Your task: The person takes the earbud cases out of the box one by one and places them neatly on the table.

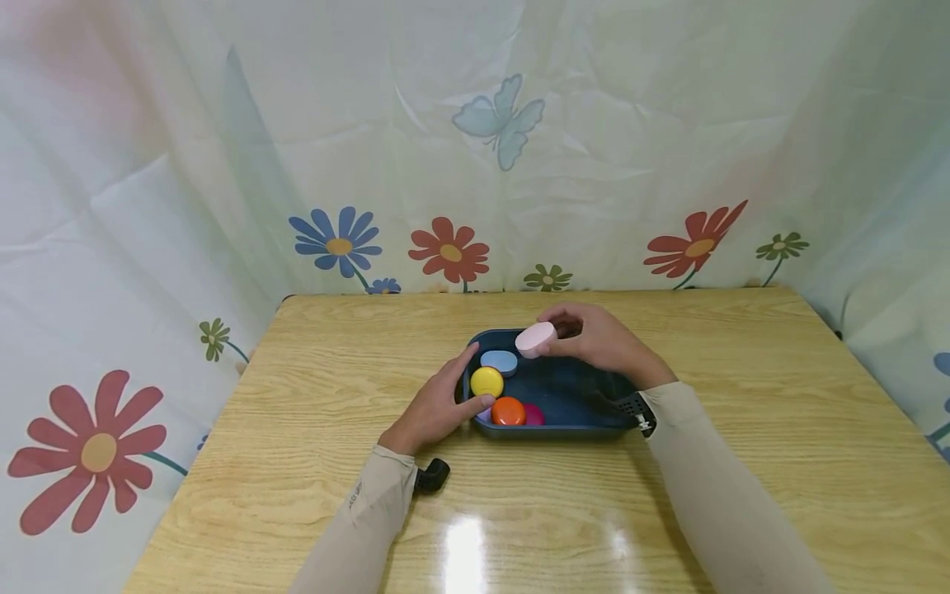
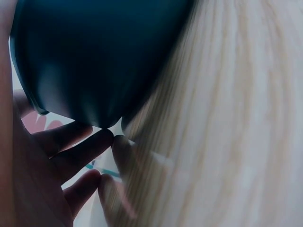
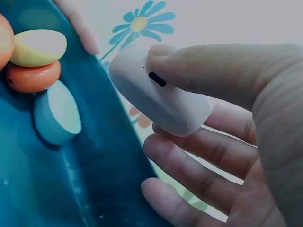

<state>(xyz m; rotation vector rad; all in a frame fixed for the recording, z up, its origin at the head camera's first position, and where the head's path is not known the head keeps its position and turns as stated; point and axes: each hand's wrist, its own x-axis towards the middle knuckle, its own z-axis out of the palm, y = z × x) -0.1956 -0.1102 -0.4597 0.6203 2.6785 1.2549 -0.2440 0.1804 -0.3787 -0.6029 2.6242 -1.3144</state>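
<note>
A dark blue tray stands on the table. Over its far rim, my right hand pinches a pale pink oval piece between thumb and fingers. The right wrist view shows a small black slot in this piece. My left hand grips the tray's left end, thumb over the rim and fingers against the outer wall. Grouped at that end inside are a light blue oval piece, a yellow round one, an orange one and a magenta one. A lilac piece is partly hidden by the left thumb.
The wooden table extends on both sides of the tray. A pale curtain with printed flowers and a butterfly hangs behind and beside it. Each wrist wears a black strap or mount, such as the left wrist mount.
</note>
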